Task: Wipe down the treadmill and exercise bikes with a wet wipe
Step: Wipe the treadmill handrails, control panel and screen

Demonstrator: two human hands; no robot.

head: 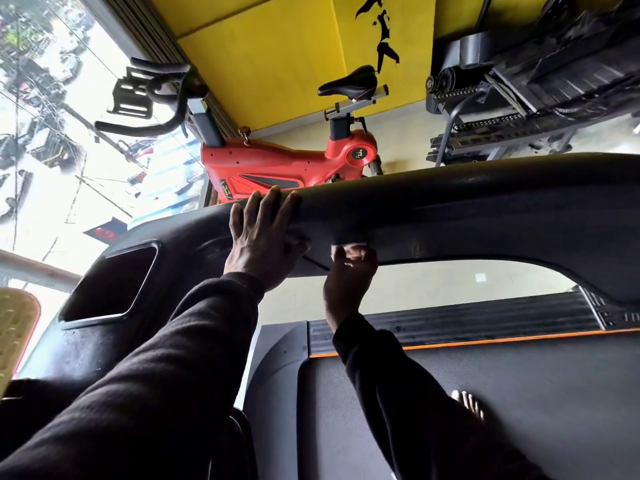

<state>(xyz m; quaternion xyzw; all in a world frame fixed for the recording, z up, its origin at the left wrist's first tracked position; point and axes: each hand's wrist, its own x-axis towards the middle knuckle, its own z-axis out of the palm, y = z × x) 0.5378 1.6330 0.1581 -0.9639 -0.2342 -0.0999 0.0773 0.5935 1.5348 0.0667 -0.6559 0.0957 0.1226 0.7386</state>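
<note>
A black treadmill console and handrail [450, 209] arches across the middle of the head view. My left hand [263, 233] lies on its upper edge, fingers straight and spread over the top. Just to the right, my right hand [349, 271] pinches a white wet wipe [348, 249] and presses it against the underside of the rail. The treadmill belt [485, 393] with an orange stripe lies below. Beyond the rail stands a red exercise bike [287, 161] with a black saddle and black handlebars.
A large window [52, 116] fills the left. A yellow wall [277, 57] stands behind the bike. Black machine parts with chains [536, 84] sit at the upper right. A recessed cup tray [110, 282] is in the console's left end. My bare foot [467, 401] rests on the belt.
</note>
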